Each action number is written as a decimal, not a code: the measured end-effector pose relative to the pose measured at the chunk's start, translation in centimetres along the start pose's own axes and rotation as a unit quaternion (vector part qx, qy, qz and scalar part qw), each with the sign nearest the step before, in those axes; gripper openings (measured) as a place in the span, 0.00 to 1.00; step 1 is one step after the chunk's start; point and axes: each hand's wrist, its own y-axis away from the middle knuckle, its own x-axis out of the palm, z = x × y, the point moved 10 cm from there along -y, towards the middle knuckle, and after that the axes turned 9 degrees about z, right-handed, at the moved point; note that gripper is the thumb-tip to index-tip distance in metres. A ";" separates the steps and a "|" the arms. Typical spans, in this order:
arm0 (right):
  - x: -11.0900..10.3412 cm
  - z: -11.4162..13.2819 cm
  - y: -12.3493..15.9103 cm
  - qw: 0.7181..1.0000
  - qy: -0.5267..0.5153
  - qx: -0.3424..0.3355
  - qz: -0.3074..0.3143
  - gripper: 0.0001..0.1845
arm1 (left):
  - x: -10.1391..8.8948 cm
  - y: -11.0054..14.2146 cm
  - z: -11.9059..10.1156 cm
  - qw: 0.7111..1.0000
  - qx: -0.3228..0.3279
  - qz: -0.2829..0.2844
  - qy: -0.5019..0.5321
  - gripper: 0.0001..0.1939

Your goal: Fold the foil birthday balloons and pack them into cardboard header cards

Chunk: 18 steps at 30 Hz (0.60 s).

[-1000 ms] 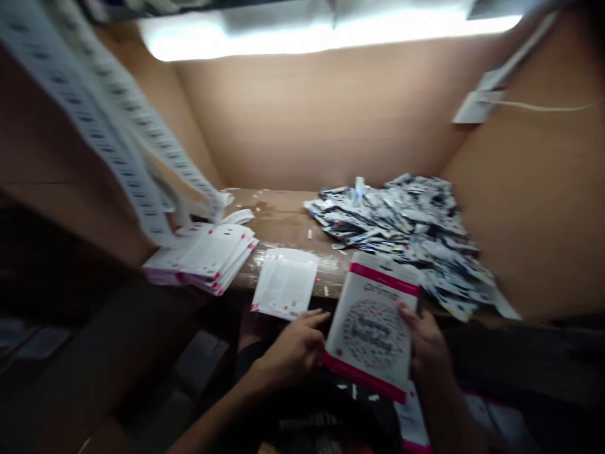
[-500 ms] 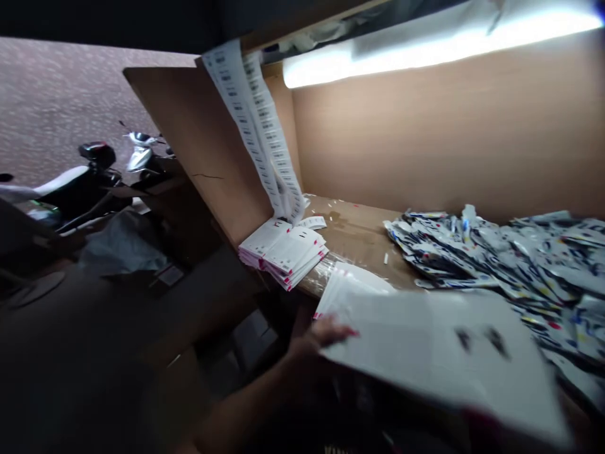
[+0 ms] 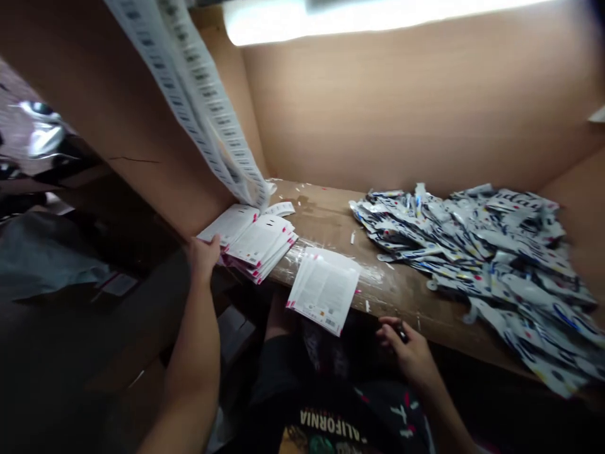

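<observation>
My left hand (image 3: 204, 255) is at the left end of the bench, thumb on top of a stack of flat white printed packets (image 3: 258, 241) with pink corners, its fingers hidden at the edge. A smaller fanned pile of the same white packets (image 3: 326, 287) lies in front of me, overhanging the front edge. Off to the right of that pile, my right hand (image 3: 401, 340) hovers by the bench edge, fingers curled round a small dark object (image 3: 401, 332) too unclear to name.
A large heap of shiny white-and-blue pouches (image 3: 477, 252) covers the right side of the bench (image 3: 326, 214). Long strips of barcode labels (image 3: 203, 94) hang down at the left beside the wooden side panel (image 3: 118, 126). A bright tube light (image 3: 378, 19) runs overhead.
A white packet held up close to me is no longer in my hands. My left hand has moved left to the stack, and my right hand has come into clear sight. The view has tilted down.
</observation>
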 end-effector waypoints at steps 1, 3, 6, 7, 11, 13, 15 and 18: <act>0.7 -0.5 -0.1 1.000 0.010 0.005 0.004 0.31 | 0.1 0.9 0.0 1.000 0.017 -0.013 -0.019 0.23; 2.0 -1.9 -0.4 1.000 0.017 0.020 0.004 0.31 | 2.6 3.7 -1.3 0.992 0.097 0.022 -0.074 0.20; 4.7 -3.5 -1.6 0.999 -0.006 0.040 0.013 0.34 | 13.0 10.1 -2.1 0.934 0.130 0.303 -0.139 0.23; 6.0 -3.9 -2.2 0.999 -0.020 0.045 0.023 0.34 | 15.7 12.3 -2.3 0.910 0.125 0.355 -0.176 0.26; 11.0 -4.4 -4.4 0.988 -0.134 0.041 0.061 0.33 | 20.9 16.6 -3.4 0.888 0.083 0.391 -0.228 0.34; 12.3 -4.8 -5.0 0.976 -0.209 0.038 0.055 0.34 | 21.8 17.6 -4.1 0.884 0.084 0.409 -0.209 0.33; 12.5 -5.1 -5.1 0.966 -0.253 0.044 0.040 0.35 | 21.8 18.5 -4.5 0.882 0.085 0.441 -0.144 0.30; 11.5 -3.8 -3.9 0.953 -0.292 0.041 0.065 0.33 | 21.5 20.4 -4.9 0.836 0.017 0.537 0.112 0.32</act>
